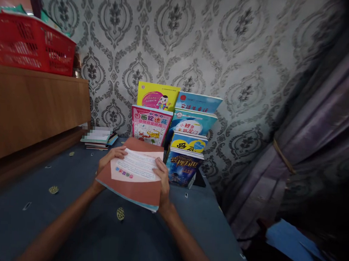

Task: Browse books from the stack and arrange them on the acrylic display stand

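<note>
Between my two hands is a thin reddish-brown book (pixel 141 193) with a pale panel of upside-down print. My left hand (pixel 111 161) grips its left edge, fingers over the face. Along the right edge my right hand (pixel 163 181) is closed, with fingers lying on the panel. Just behind it stands a pink book (pixel 151 125), in front of a yellow book (pixel 158 96). To their right a second row holds a dark blue book (pixel 182 168), a yellow-and-blue book (pixel 188 142), a teal book (pixel 192 123) and a blue book (pixel 198 102).
A stack of books (pixel 98 138) lies at the back left on the dark patterned cloth (pixel 69 203). A wooden cabinet (pixel 36 110) with a red basket (pixel 32 43) on top borders the left. Patterned wallpaper (pixel 174 32) rises behind. A tied curtain (pixel 291 153) hangs right.
</note>
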{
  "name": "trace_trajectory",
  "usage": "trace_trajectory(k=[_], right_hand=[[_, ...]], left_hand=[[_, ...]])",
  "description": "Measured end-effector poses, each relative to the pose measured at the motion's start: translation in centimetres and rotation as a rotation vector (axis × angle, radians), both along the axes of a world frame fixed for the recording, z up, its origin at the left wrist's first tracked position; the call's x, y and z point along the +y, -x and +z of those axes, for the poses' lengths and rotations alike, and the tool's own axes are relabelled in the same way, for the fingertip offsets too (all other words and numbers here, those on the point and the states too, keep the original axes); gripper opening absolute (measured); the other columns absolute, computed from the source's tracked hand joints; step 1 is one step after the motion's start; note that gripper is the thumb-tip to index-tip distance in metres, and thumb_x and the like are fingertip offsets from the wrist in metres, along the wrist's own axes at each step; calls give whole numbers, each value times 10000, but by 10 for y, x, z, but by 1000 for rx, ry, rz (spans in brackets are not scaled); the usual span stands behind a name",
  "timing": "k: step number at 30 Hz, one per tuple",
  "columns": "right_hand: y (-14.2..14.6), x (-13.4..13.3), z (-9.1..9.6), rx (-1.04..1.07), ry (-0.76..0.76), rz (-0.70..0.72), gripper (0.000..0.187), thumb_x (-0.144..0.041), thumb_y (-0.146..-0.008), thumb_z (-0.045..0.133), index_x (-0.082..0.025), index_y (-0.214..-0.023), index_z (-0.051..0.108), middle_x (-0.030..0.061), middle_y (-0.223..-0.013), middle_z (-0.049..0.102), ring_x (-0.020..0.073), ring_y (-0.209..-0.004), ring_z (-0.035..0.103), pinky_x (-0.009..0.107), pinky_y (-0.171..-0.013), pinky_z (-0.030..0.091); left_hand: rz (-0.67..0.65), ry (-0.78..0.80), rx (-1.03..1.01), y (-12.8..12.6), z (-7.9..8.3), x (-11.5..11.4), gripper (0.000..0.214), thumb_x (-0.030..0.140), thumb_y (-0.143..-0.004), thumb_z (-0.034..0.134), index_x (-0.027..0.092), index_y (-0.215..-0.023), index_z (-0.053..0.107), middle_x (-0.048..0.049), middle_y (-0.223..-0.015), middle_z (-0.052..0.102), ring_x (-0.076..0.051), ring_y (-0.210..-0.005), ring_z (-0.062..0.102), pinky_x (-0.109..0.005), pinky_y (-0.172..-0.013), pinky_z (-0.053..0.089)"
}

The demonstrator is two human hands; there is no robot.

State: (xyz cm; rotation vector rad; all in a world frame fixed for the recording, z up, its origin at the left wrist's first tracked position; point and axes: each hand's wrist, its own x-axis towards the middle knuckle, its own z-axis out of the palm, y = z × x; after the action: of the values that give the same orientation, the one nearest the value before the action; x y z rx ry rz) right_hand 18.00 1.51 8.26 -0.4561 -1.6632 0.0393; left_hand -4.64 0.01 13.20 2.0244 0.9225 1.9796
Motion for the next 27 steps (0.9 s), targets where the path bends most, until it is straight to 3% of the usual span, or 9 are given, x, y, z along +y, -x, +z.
trace_trajectory(k=[5, 9, 14, 17, 21, 27], right_hand=[[0, 15, 28, 66, 84, -32, 212, -421, -1001, 453, -272, -1087, 577, 86, -1397, 568, 269, -1394, 458, 578, -1126, 385], [5, 29, 40, 134, 71, -53, 219, -416, -998, 439, -260, -1060, 578, 83, -1372, 582, 264, -1400, 446, 577, -1131, 365], [7, 42, 47, 148, 5, -12, 296, -448, -977, 484, -262, -1200, 547, 108, -1439, 519, 292, -1434, 400, 601, -1154, 325], [7, 46, 55, 167, -48, 13, 376, -488, -993, 431, -269, -1288, 513, 118, -1440, 508, 308, -1432, 402, 617, -1150, 327], [6, 53, 68, 153, -7, -72, 413, -450, -1015, 393, -241, -1361, 477, 137, -1396, 548, 287, -1365, 481, 567, -1124, 387], [7, 71, 90, 174, 104, -207, 410, -419, -1033, 350, -208, -1358, 481, 150, -1324, 595, 271, -1246, 555, 507, -1074, 434]], left_hand=[[62, 42, -40, -11, 24, 14, 369, 605, -807, 614, 238, -780, 592, -91, -965, 721, -336, -1206, 598, -502, -1044, 446], [91, 4, -82, -20, 35, 27, 310, 542, -821, 591, 236, -781, 571, -77, -958, 717, -321, -1183, 613, -492, -1046, 445], [60, -15, -174, -29, 41, 37, 186, 408, -837, 580, 222, -843, 577, -74, -1008, 711, -301, -1157, 629, -460, -1024, 462], [100, 45, -159, -32, 44, 38, 238, 420, -839, 593, 212, -955, 601, -83, -1135, 689, -283, -1143, 626, -427, -988, 486], [150, -4, -72, -35, 53, 43, 342, 495, -878, 562, 202, -1052, 594, -87, -1133, 663, -265, -1146, 608, -404, -1000, 478], [167, 5, -68, -38, 59, 68, 314, 493, -982, 450, 213, -1077, 556, -73, -1050, 664, -214, -1011, 639, -356, -951, 494]])
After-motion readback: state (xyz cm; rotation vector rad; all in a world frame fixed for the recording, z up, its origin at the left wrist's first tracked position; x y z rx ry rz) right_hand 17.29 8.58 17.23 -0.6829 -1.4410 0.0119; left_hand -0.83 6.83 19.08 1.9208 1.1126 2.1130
